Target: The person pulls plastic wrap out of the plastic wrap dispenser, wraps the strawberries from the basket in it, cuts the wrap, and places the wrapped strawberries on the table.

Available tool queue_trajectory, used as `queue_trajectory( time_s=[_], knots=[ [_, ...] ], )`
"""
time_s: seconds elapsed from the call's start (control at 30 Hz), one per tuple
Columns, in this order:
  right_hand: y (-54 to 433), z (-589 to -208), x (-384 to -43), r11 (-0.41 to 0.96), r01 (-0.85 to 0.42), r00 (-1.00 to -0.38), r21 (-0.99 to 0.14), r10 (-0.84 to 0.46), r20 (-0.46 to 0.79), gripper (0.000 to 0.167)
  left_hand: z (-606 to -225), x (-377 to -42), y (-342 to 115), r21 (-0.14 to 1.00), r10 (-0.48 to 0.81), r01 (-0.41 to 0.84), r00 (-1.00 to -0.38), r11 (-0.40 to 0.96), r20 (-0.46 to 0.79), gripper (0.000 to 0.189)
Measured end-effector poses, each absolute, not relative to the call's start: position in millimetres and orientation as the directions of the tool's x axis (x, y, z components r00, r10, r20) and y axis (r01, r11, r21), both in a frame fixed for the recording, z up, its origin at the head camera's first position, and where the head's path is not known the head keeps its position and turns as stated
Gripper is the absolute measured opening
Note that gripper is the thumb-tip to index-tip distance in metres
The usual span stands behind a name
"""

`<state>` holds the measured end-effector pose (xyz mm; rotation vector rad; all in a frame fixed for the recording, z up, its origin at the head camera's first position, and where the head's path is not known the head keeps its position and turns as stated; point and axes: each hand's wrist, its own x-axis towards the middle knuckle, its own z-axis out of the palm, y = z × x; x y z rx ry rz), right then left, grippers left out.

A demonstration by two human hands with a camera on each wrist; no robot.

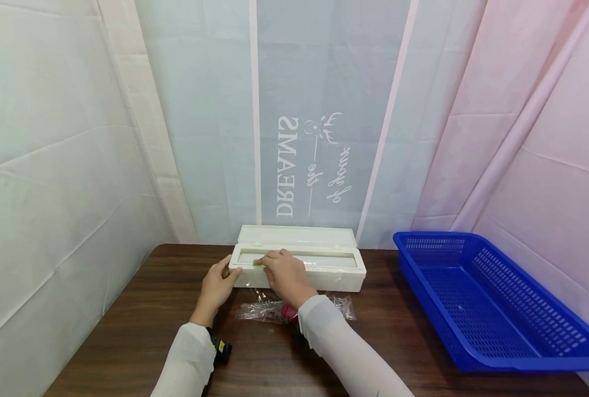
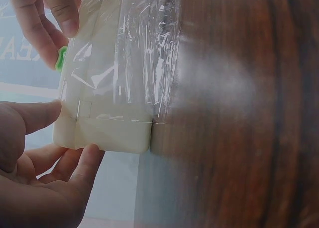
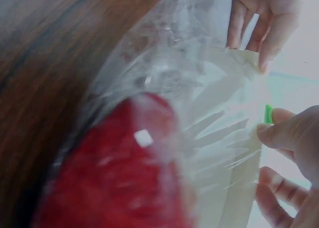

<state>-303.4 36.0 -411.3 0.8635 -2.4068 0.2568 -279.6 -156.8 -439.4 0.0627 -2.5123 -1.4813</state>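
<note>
A long white cling film dispenser (image 1: 334,282) stands on the table with its lid (image 1: 296,236) raised at the back. My left hand (image 1: 215,288) grips its left end, thumb at the top edge and fingers at the end wall. Near the left part of the front rim, my right hand (image 1: 285,273) pinches a small green slide cutter (image 3: 268,113) between thumb and finger. Clear film (image 2: 144,54) drapes down the dispenser's front onto the table. A rounded red thing (image 3: 114,173) lies under the film in front of the dispenser, partly hidden by my right forearm in the head view.
A large blue plastic basket (image 1: 423,292) stands at the right of the dark wooden table (image 1: 126,320). Printed curtain cloth (image 1: 324,82) hangs behind the table, with pale cloth on both sides.
</note>
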Motion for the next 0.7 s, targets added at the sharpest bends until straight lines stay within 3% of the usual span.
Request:
queue_trajectory(
  time_s=[0.2,0.3,0.7],
  knots=[
    [29.1,-396.8,-302.5,0.808,-0.589,-0.730,-0.026,-0.518,0.445,0.021,-437.9,-279.9,-157.1,0.876,-0.153,0.075,-0.974,0.477,0.166,0.062],
    [25.8,-393.6,-301.3,0.829,-0.560,-0.751,-0.007,-0.503,0.428,0.021,-439.7,-279.0,-157.2,0.876,-0.144,0.073,-0.977,0.476,0.160,0.062],
    [17.4,-399.2,-303.8,0.760,-0.632,-0.707,-0.151,-0.486,0.514,0.020,-440.9,-280.3,-158.2,0.882,-0.147,0.082,-0.975,0.465,0.168,0.061]
  ],
)
